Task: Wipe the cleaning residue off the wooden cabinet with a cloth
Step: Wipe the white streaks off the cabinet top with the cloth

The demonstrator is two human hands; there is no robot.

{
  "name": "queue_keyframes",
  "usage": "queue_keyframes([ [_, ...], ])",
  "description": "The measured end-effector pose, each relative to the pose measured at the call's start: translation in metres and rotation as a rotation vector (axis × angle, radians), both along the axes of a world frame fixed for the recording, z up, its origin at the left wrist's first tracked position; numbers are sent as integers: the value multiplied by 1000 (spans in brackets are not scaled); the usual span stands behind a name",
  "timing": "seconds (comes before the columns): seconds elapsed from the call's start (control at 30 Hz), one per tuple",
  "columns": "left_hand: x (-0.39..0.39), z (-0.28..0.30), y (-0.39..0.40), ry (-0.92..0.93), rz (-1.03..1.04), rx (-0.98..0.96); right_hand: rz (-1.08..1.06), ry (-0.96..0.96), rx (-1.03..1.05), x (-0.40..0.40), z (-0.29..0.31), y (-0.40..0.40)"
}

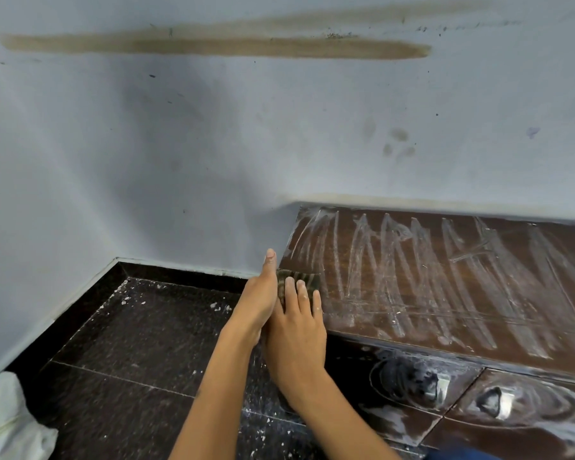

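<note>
Pale blue wall (213, 144) fills most of the view, with one long brown smear (213, 48) across its top and a few small dark smudges on the right. Dark speckled floor tiles (140, 343) below, scattered with white flecks. One wooden cabinet (445, 277) stands against the wall at right — its dark brown top is streaked all over with white cleaning residue (395, 260), and its front shows two handles (422, 383), also smeared white. One white bag or cloth bundle (10, 423) sits at the bottom left corner; cannot tell which. Two bare hands meet at the cabinet's left end. Left hand (263, 300) is edge-on, fingers straight and together, against the cabinet's side. Right hand (296, 327) lies flat, fingers straight and slightly spread, pressing one small dark striped cloth (299, 280) onto the cabinet top at its left edge — the two hands touch each other.
</note>
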State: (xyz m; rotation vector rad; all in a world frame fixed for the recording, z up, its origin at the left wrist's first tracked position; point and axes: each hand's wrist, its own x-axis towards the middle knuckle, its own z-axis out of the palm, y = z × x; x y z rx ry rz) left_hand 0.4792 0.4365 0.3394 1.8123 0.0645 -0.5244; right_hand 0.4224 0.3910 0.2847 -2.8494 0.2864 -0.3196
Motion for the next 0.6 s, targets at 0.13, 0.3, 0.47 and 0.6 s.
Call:
queue_keyframes([
  [0.13, 2, -2, -4, -21, 29, -18, 50, 84, -7, 27, 17, -19],
  [0.3, -4, 0, -3, 2, 27, -39, -13, 63, 70, 23, 23, -20],
  [0.47, 4, 4, -3, 72, 21, -19, -58, -92, -22, -17, 9, 2],
  [0.6, 8, 3, -5, 58, 31, -42, 41, 19, -13, 17, 16, -20],
])
